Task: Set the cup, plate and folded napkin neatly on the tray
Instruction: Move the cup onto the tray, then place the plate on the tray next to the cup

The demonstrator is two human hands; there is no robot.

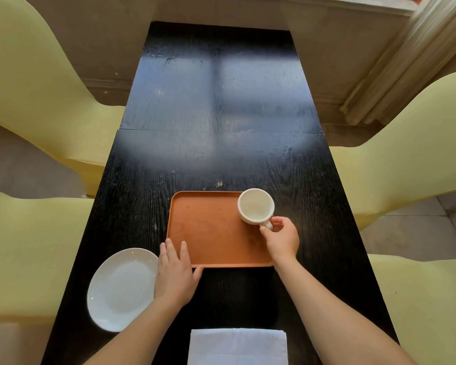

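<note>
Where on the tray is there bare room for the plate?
The orange wooden tray is bare across its left and middle, between the left hand and the white ceramic cup. Its far-right corner is crowded by the cup and right hand.

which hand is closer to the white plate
Left. The left hand lies flat on the tray's near left corner, right beside the plate; the right hand holds the cup across the tray.

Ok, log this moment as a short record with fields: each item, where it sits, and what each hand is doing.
tray: on the black table, bare apart from the cup
cup: upright, empty, at tray's far right corner
right hand: gripping the cup's handle
left hand: flat on tray's near left corner
plate: on table, left of tray
napkin: folded, on table, near edge
</note>
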